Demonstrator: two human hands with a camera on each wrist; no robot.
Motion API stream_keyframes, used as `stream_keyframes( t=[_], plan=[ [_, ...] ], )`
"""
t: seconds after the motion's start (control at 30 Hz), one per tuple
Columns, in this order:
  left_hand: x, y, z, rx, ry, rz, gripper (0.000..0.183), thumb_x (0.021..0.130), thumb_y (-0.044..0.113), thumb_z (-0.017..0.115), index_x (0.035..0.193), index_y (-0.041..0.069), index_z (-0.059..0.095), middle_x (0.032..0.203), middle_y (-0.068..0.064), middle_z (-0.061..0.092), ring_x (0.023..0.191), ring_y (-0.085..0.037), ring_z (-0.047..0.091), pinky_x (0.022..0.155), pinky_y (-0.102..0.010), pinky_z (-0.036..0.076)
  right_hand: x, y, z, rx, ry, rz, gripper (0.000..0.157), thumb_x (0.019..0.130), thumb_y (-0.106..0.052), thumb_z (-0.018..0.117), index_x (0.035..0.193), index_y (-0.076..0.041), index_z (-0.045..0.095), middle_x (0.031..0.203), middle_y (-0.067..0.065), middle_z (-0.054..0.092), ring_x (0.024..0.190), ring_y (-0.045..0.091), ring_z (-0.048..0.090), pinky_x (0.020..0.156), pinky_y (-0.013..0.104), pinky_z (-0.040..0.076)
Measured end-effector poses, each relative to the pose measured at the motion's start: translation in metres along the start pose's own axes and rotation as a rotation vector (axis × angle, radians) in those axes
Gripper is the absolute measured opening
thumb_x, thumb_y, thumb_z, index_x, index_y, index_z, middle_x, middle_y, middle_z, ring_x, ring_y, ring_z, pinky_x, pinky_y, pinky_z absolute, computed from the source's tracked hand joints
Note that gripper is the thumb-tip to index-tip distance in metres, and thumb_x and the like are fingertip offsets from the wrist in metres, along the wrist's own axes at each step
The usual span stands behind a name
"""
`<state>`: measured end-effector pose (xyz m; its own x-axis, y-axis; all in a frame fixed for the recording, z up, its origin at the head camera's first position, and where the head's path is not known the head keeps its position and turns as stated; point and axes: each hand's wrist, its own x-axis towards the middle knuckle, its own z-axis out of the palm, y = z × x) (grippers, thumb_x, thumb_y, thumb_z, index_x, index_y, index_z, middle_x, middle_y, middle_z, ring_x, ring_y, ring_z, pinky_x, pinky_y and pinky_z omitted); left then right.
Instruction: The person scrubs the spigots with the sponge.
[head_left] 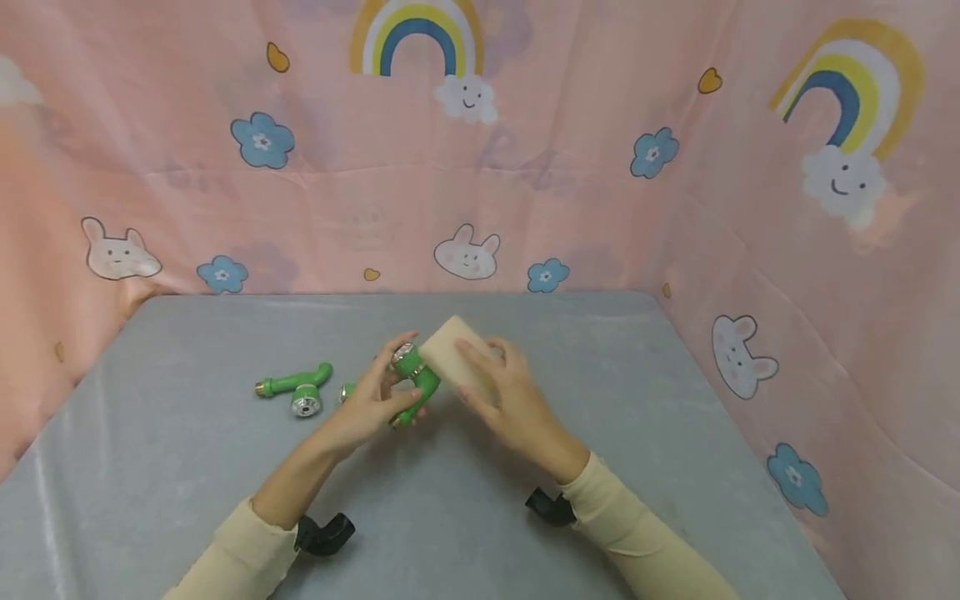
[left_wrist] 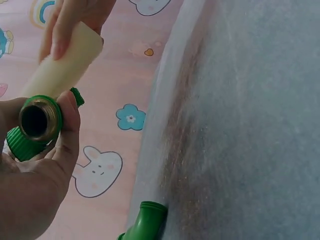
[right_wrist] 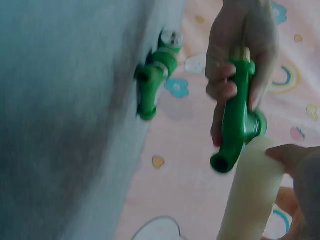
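Note:
My left hand (head_left: pixel 367 404) grips a green tap (head_left: pixel 427 383) with a brass threaded end and a silver-faced round knob. In the right wrist view, the fingers wrap the tap's body (right_wrist: pixel 236 110), its spout pointing away from the hand. Between thumb and fingers, my right hand (head_left: pixel 517 400) holds a cream sponge block (head_left: pixel 450 354). One end of the sponge (right_wrist: pixel 257 185) overlaps the tap near its knob side. Seen from the left wrist, the brass opening (left_wrist: pixel 52 120) faces the camera and the sponge (left_wrist: pixel 70 60) slants up behind it.
A second green tap (head_left: pixel 292 383) lies on the grey-covered table (head_left: pixel 187 483), left of my hands. Part of another green piece (head_left: pixel 346 392) shows behind my left hand. A pink patterned curtain (head_left: pixel 570 200) borders the table at the back and right.

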<state>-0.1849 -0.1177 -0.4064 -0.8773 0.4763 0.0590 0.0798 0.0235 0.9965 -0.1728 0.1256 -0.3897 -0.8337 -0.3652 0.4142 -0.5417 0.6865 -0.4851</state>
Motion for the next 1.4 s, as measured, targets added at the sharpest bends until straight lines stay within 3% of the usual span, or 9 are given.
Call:
stream_keyframes(
  t=[0.1,0.17,0.37,0.5,0.67,0.77,0.93,1.23,1.4],
  plan=[
    [0.001,-0.001,-0.001,0.034,0.033,0.008,0.084,0.101,0.005,0.057,0.163,0.028,0.005,0.146,-0.034,0.049,0.088,-0.018,0.072,0.072,-0.028,0.06,0.003,0.006,-0.005,-0.017,0.038,0.038,0.058,0.096,-0.024,0.071,0.15,-0.022,0.051,0.141,0.023,0.048,0.118,0.042,0.049,0.083,0.049,0.054],
    [0.002,-0.002,-0.001,0.069,0.054,0.015,0.082,0.1,0.004,0.058,0.164,0.017,0.008,0.147,-0.036,0.048,0.097,-0.025,0.074,0.078,-0.029,0.061,0.004,0.007,-0.009,0.0,0.06,0.051,0.058,0.094,-0.023,0.072,0.149,-0.022,0.052,0.141,0.022,0.049,0.117,0.041,0.049,0.082,0.049,0.052],
    [0.002,-0.003,0.003,0.213,0.086,0.052,0.051,0.097,0.002,0.059,0.145,-0.011,0.044,0.137,-0.033,0.057,0.109,-0.048,0.068,0.081,-0.024,0.061,0.004,0.002,-0.016,0.063,0.116,-0.036,0.059,0.091,-0.022,0.074,0.146,-0.02,0.055,0.14,0.021,0.05,0.117,0.038,0.05,0.079,0.044,0.053],
    [0.001,-0.003,0.007,0.308,0.101,0.089,0.039,0.095,0.003,0.061,0.132,-0.009,0.06,0.128,-0.028,0.067,0.109,-0.041,0.069,0.081,-0.029,0.062,0.002,-0.005,-0.016,0.091,0.108,-0.153,0.058,0.089,-0.021,0.075,0.144,-0.017,0.057,0.135,0.023,0.051,0.113,0.037,0.051,0.078,0.039,0.054],
    [0.0,-0.001,0.008,0.366,0.113,0.126,0.036,0.095,0.004,0.063,0.129,-0.01,0.063,0.127,-0.027,0.067,0.113,-0.03,0.069,0.086,-0.025,0.059,-0.001,-0.009,-0.016,0.091,0.059,-0.118,0.057,0.09,-0.022,0.074,0.144,-0.019,0.057,0.136,0.023,0.051,0.112,0.036,0.051,0.074,0.034,0.054],
    [-0.001,0.002,0.007,0.344,0.152,0.087,0.035,0.095,0.005,0.065,0.127,-0.011,0.064,0.118,-0.03,0.07,0.083,-0.014,0.07,0.066,-0.019,0.055,-0.001,-0.007,-0.019,0.095,0.057,-0.069,0.056,0.09,-0.02,0.073,0.144,-0.019,0.058,0.136,0.023,0.051,0.112,0.037,0.051,0.071,0.037,0.056],
    [-0.002,0.005,0.005,0.27,0.226,0.04,0.029,0.093,0.004,0.069,0.12,-0.007,0.069,0.08,-0.026,0.071,0.042,-0.002,0.034,0.041,-0.017,0.033,0.002,0.0,-0.022,0.077,0.073,-0.01,0.054,0.09,-0.021,0.072,0.142,-0.019,0.059,0.134,0.024,0.053,0.115,0.039,0.051,0.072,0.043,0.056],
    [-0.002,0.006,0.003,0.272,0.334,0.031,0.022,0.089,0.002,0.072,0.11,-0.004,0.073,0.108,-0.026,0.072,0.065,-0.008,0.061,0.049,-0.018,0.048,0.007,0.011,-0.026,0.022,0.086,0.078,0.055,0.089,-0.024,0.073,0.142,-0.019,0.06,0.138,0.022,0.053,0.121,0.04,0.049,0.077,0.05,0.054],
    [-0.001,0.007,0.007,0.385,0.373,0.059,0.018,0.089,0.002,0.074,0.106,-0.002,0.075,0.098,-0.022,0.075,0.057,-0.007,0.058,0.044,-0.019,0.045,0.006,0.006,-0.023,0.023,0.136,-0.078,0.056,0.086,-0.022,0.075,0.14,-0.018,0.061,0.133,0.022,0.055,0.115,0.04,0.051,0.08,0.047,0.051]
  ],
)
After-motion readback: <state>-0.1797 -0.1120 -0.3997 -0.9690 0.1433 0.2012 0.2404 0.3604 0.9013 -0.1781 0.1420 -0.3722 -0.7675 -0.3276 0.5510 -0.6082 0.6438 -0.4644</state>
